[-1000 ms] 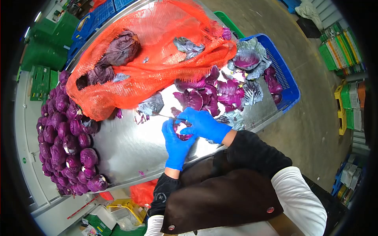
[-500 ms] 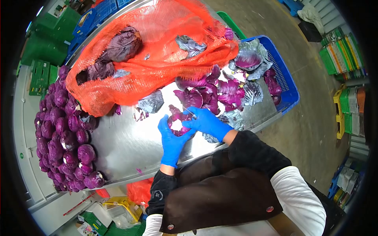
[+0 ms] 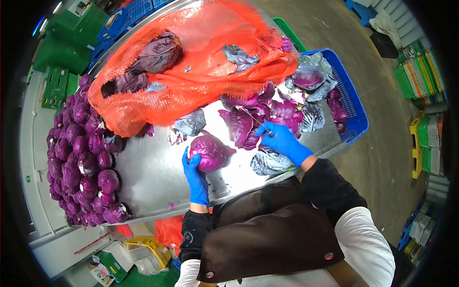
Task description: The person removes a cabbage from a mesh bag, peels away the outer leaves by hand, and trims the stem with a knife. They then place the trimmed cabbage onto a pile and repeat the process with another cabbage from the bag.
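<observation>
In my blue-gloved left hand (image 3: 195,178) is a red cabbage (image 3: 209,152), gripped from its left side with a leaf jutting out on the right. My right hand (image 3: 285,143), also gloved in blue, is closed around a small knife (image 3: 250,116). The thin blade points up and left over a heap of purple outer leaves (image 3: 239,128). Below that hand lies a greyish, veined leaf (image 3: 270,161). Another grey leaf (image 3: 190,122) rests just beyond the cabbage.
A tall pile of red cabbages (image 3: 71,158) covers the left end of the metal table (image 3: 148,177). Across the back spreads an orange mesh sack (image 3: 158,107) with a dark, wilted cabbage (image 3: 160,51) on it. A blue crate (image 3: 351,95) holding cabbages and leaves stands at the right end.
My right hand has moved right, away from the cabbage, with the knife. In my left hand the cabbage has turned, so its pale cut base no longer shows.
</observation>
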Demonstrator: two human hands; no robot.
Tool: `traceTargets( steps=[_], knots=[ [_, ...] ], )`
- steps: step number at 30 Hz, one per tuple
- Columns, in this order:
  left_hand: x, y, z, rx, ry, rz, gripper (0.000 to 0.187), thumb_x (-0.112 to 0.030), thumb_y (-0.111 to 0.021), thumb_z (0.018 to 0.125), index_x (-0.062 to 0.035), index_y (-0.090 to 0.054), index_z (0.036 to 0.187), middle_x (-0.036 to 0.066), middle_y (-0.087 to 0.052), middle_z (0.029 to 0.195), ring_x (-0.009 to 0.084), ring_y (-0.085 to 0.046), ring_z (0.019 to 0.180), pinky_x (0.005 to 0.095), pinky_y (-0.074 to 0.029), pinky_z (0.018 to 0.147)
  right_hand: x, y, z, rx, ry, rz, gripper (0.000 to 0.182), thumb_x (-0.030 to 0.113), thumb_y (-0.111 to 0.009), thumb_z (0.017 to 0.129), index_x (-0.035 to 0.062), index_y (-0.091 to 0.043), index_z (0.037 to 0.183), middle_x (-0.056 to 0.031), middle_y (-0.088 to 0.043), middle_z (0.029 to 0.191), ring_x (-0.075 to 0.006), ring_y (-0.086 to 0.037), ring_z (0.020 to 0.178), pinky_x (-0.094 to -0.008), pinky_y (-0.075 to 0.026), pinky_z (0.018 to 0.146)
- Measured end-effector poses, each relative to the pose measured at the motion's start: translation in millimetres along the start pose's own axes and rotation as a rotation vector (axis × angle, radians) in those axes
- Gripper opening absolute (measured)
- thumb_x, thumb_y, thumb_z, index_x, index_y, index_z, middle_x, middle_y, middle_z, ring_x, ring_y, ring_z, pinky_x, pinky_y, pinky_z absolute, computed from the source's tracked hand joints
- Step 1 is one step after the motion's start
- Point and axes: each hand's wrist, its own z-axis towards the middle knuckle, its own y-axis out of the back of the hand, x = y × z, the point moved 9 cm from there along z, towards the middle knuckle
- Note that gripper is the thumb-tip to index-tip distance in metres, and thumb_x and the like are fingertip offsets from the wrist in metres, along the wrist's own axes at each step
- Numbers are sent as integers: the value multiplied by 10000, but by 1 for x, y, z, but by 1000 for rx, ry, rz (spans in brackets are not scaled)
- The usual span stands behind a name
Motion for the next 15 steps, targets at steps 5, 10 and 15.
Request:
traceTargets(
  steps=[5, 10, 15],
  knots=[
    [-25, -33, -16, 144, -180, 295, 697, -33, -697, 684, -51, -431, 1329, 104, -455, 1286, 217, -485, 1137, 343, -444, 943, 110, -4, -8, -105, 446, -118, 508, 238, -725, 765, 112, -548, 1224, -103, -574, 1127, -252, -612, 939, -342, -502, 753],
    [-21, -63, -31, 243, -169, 345, 774, 21, -709, 613, -22, -427, 1333, 94, -471, 1280, 210, -466, 1164, 335, -378, 1015, 118, -35, -2, 102, 342, -32, 377, 226, -747, 739, 79, -561, 1033, -97, -547, 1012, -239, -573, 875, -337, -476, 775],
    [25, -21, -14, 169, 93, -3, 595, -256, -614, 778, -46, -453, 1311, 127, -538, 1241, 273, -549, 1122, 413, -446, 979, 80, -14, -2, 119, 273, 274, 290, 181, -708, 696, 61, -565, 918, -100, -584, 839, -273, -604, 773, -375, -486, 728]
  ],
)
